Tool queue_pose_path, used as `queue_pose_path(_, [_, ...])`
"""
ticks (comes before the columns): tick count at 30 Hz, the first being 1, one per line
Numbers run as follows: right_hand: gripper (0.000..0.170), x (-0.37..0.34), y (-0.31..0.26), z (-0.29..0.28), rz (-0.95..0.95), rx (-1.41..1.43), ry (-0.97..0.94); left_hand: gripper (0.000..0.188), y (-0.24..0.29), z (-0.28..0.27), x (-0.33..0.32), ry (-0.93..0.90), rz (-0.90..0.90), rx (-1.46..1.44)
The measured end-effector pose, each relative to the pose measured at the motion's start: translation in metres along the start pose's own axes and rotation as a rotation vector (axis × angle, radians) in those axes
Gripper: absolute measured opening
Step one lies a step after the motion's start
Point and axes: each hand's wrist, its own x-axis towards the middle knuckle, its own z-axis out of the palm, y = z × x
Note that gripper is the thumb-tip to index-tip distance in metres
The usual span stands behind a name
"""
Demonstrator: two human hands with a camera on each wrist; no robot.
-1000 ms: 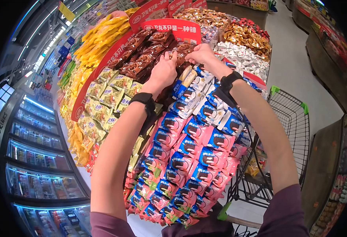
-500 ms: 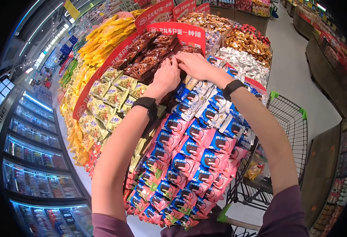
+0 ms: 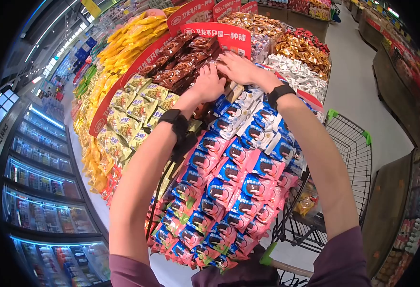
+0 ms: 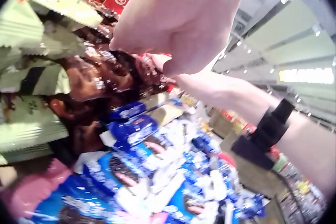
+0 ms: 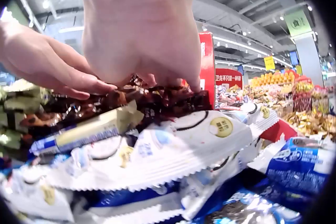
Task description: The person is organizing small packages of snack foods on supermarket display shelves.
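In the head view, my left hand (image 3: 208, 85) and right hand (image 3: 241, 69) lie side by side at the near right edge of a pile of brown snack packets (image 3: 183, 69). The left hand's fingers stretch forward over the packets, as the right wrist view also shows. My right hand (image 5: 142, 40) reaches down onto the brown packets, its fingertips partly hidden among them. Just below the hands lies a cream-and-blue wrapped bar (image 5: 86, 132), on white-and-blue cookie packets (image 5: 152, 150). Pale green packets (image 3: 140, 107) fill the section left of the brown ones.
A red printed divider (image 3: 219, 36) stands behind the brown packets. Pink-and-blue cookie packets (image 3: 219, 191) slope toward me. To the right is a wire shopping cart (image 3: 348, 148) with green corners. Yellow bags (image 3: 133, 40) are heaped behind the divider, and drinks coolers (image 3: 52, 210) line the left.
The hands first stood slightly apart, then came together over the brown packets. Now they have parted a little, and the right hand's fingers spread forward over the packets. The view has shifted slightly.
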Motion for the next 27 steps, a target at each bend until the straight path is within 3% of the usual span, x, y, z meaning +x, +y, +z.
queue_pose_path(2, [0.062, 0.003, 0.005, 0.009, -0.001, 0.138, 0.119, 0.071, 0.027, -0.044, -0.032, -0.014, -0.032, -0.252])
queue_pose_path(4, [0.063, -0.013, -0.005, -0.008, -0.083, 0.158, 0.131, 0.068, 0.033, -0.070, -0.055, 0.021, -0.034, -0.278])
queue_pose_path(5, [0.062, -0.021, -0.010, -0.013, -0.120, 0.148, 0.128, 0.066, 0.020, -0.069, -0.059, 0.145, 0.111, -0.250])
queue_pose_path(8, [0.058, -0.057, -0.031, -0.033, -0.207, 0.103, 0.089, 0.053, 0.028, -0.108, -0.111, 0.097, 0.169, -0.233])
queue_pose_path(14, [0.052, -0.163, -0.069, -0.062, -0.353, 0.107, 0.015, 0.044, 0.050, -0.158, -0.253, 0.088, 0.113, -0.305])
queue_pose_path(16, [0.050, -0.205, -0.086, -0.081, -0.271, 0.148, -0.045, 0.040, 0.053, -0.166, -0.301, 0.077, 0.062, -0.380])
queue_pose_path(18, [0.049, -0.238, -0.095, -0.090, -0.226, 0.190, -0.055, 0.034, 0.046, -0.161, -0.343, 0.176, 0.029, -0.437])
queue_pose_path(20, [0.047, -0.269, -0.103, -0.093, -0.199, 0.246, -0.024, 0.032, 0.039, -0.153, -0.381, 0.120, -0.103, -0.600])
queue_pose_path(24, [0.044, -0.314, -0.146, -0.098, -0.140, 0.345, -0.014, 0.031, 0.031, -0.121, -0.440, 0.075, -0.169, -0.668])
queue_pose_path(27, [0.047, -0.348, -0.171, -0.094, -0.120, 0.393, -0.008, 0.029, 0.040, -0.099, -0.472, 0.080, -0.165, -0.552])
